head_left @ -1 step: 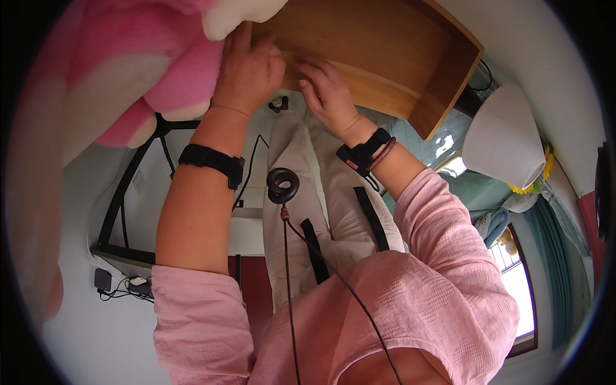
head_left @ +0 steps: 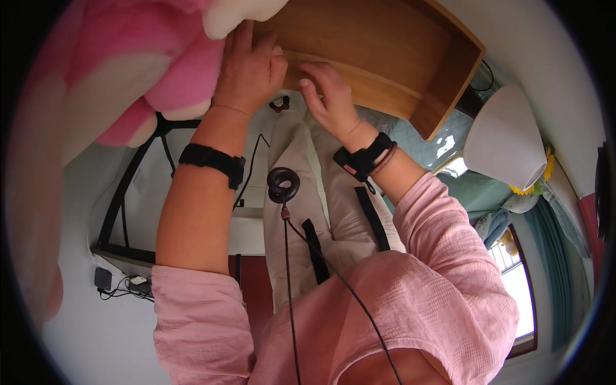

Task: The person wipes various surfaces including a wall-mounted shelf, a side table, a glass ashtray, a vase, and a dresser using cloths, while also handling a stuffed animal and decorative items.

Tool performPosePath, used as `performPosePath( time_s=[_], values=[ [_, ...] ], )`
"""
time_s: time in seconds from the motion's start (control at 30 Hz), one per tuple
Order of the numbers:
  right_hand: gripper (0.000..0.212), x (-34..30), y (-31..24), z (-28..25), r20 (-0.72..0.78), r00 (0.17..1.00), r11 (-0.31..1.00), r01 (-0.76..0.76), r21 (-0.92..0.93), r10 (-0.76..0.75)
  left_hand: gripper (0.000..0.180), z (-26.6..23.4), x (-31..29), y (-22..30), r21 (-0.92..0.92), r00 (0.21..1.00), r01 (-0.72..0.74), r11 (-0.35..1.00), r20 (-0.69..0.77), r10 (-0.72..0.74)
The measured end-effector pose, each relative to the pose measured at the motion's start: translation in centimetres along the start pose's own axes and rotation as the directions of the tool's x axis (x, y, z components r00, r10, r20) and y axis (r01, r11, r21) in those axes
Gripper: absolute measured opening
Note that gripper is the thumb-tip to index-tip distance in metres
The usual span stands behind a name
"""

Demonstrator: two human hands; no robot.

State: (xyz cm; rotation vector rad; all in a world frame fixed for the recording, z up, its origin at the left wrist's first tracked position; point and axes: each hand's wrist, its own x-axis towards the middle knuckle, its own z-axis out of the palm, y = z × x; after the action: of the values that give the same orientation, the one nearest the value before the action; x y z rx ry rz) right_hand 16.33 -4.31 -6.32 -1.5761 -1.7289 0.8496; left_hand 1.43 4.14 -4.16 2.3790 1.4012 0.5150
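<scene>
An open wooden drawer (head_left: pixel 359 32), shaped like a shallow box, slants across the top of the head view. At the left end of its near side, my left hand (head_left: pixel 249 74) is closed over the wood, fingers reaching inward. Its farthest fingertips are partly hidden beside a pink and white plush toy (head_left: pixel 186 77). Just to the right, my right hand (head_left: pixel 330 96) is at the same near side, with its thumb apart from slightly bent fingers. Nothing shows in that hand.
A white lampshade (head_left: pixel 504 138) stands right of the drawer, by yellow artificial flowers (head_left: pixel 550 163). Below the plush toy is a black metal frame (head_left: pixel 122 205). Chargers with cables (head_left: pixel 131 282) lie at lower left. A teal curtain (head_left: pixel 552 269) hangs at the far right.
My right hand has shifted slightly and its fingers are a little more bent. My left hand and the drawer look almost the same.
</scene>
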Motion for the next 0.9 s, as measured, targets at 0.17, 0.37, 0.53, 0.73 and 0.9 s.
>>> performPosePath(
  time_s=[0.17,0.37,0.53,0.73,0.9],
  values=[
    [0.035,1.0,-4.7,-0.2,0.477,0.745,0.234,-0.624,0.745,0.466,0.027,0.4,-0.2,-0.1,-0.086,0.999,0.022,0.996,-0.042,-0.026],
    [0.025,1.9,-4.7,0.1,0.517,0.668,0.064,-0.642,0.764,0.535,0.027,0.1,-0.1,0.1,-0.056,1.000,0.018,0.998,-0.006,-0.018],
    [0.023,1.7,-3.4,-0.3,0.571,0.701,0.050,-0.649,0.759,0.426,0.026,0.2,0.0,0.1,-0.065,0.999,-0.017,0.998,-0.052,0.013],
    [0.020,1.5,-2.9,-0.7,0.608,0.690,0.049,-0.676,0.735,0.392,0.025,-0.1,0.3,0.2,-0.030,0.998,-0.054,0.998,-0.045,0.053],
    [0.020,1.6,-3.4,-0.4,0.632,0.650,-0.016,-0.691,0.722,0.423,0.027,-0.3,0.0,-0.2,-0.028,0.999,-0.031,0.999,-0.030,0.030]
  ],
)
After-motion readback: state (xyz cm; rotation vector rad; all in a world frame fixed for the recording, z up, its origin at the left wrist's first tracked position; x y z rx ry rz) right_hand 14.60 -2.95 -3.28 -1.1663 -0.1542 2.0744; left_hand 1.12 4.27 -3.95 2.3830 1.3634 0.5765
